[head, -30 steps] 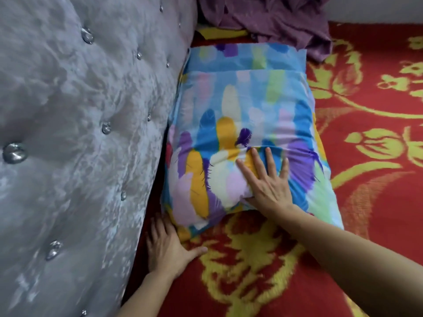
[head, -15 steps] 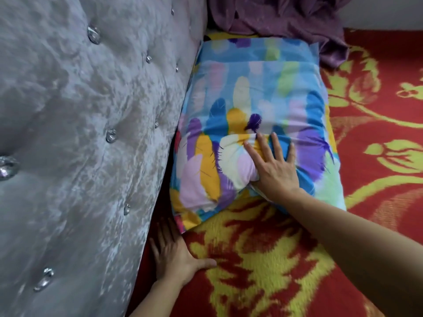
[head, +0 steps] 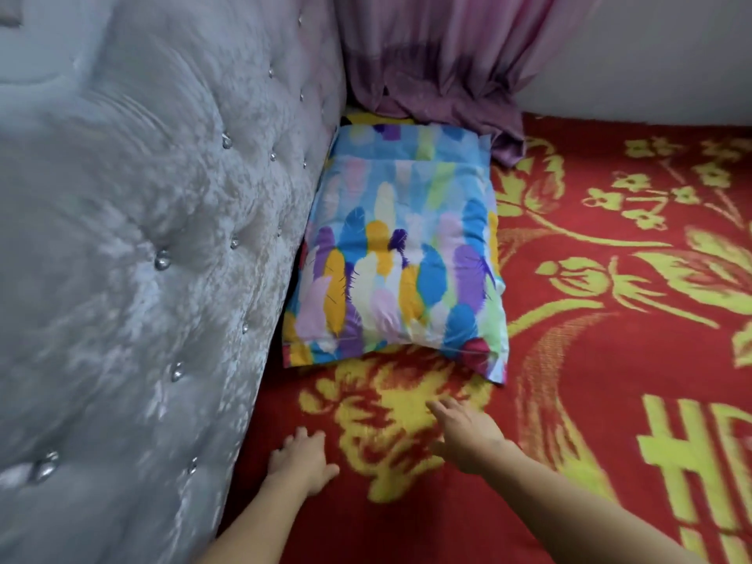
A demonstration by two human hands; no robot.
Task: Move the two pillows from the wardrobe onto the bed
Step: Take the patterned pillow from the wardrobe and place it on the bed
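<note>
The right hand (head: 468,433) has come off the feather-print pillow (head: 398,274), now empty with fingers spread, near it; the left hand (head: 303,462) stays flat and open on the red blanket (head: 610,360). One pillow shows, on the bed against the tufted headboard (head: 162,258), a second edge peeking behind it.

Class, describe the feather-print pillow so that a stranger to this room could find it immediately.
Start at the grey tufted headboard on the left. Lying against its base, on the red and yellow blanket, is the pillow. Only it bears bright multicoloured feathers; the cloth behind is plain purple.
</note>
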